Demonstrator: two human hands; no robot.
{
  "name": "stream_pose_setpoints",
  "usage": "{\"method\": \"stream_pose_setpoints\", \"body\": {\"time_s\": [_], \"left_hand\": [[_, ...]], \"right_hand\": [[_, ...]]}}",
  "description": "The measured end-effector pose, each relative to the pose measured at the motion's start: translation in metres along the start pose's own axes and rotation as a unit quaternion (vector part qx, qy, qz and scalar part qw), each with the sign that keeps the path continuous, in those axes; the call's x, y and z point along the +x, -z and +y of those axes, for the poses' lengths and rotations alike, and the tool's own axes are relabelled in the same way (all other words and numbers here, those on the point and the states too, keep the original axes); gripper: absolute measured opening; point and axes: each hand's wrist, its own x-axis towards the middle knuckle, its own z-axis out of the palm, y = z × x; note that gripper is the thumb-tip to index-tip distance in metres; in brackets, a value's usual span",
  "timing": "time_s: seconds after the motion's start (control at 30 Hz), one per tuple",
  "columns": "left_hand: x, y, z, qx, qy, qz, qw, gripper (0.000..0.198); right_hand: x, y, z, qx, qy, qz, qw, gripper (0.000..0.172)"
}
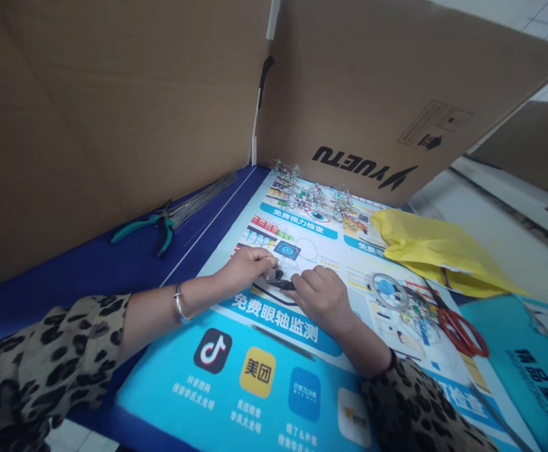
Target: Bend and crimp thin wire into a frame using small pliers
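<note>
Over the middle of a printed poster (170, 383), my two hands almost meet. My left hand (245, 270) is closed in a pinch at the fingertips; what it holds is too small to make out. The fingers of my right hand (321, 295) wrap round a slim black tool (282, 284), whose dark tip points at the left fingertips. Its exact kind is hidden by the hand. A thin wire loop (307, 248) lies just beyond the hands. Below them a thin dark rod (285, 341) rests on the poster.
Cardboard walls (113, 113) rise at left and back. Teal-handled pliers (139, 227) lie beside straight wires (203, 201). Tangled wire pieces (314, 198) sit at the back. To the right are a wire coil (389, 291), red-handled scissors (462, 331) and a yellow bag (434, 245).
</note>
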Motion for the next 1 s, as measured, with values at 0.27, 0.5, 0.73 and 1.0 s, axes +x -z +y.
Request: {"method": "stream_pose_setpoints", "body": {"time_s": [0.27, 0.5, 0.73, 1.0], "left_hand": [[0.0015, -0.0004, -0.0039, 0.019, -0.023, 0.01, 1.0, 0.02], [0.0025, 0.0015, -0.006, 0.042, -0.064, -0.009, 0.997, 0.022], [0.0011, 0.0017, -0.0029, 0.049, -0.073, -0.016, 0.996, 0.023], [0.0016, 0.0011, -0.0025, 0.051, -0.057, -0.015, 0.997, 0.024]], "right_hand": [[0.0003, 0.0001, -0.0007, 0.026, -0.006, -0.015, 1.0, 0.029], [0.0025, 0.0017, -0.0006, 0.047, -0.01, -0.031, 0.998, 0.027], [0.0008, -0.0032, -0.0022, 0.056, -0.021, -0.025, 0.998, 0.027], [-0.0023, -0.005, 0.0, 0.024, -0.012, -0.008, 1.0, 0.028]]}}
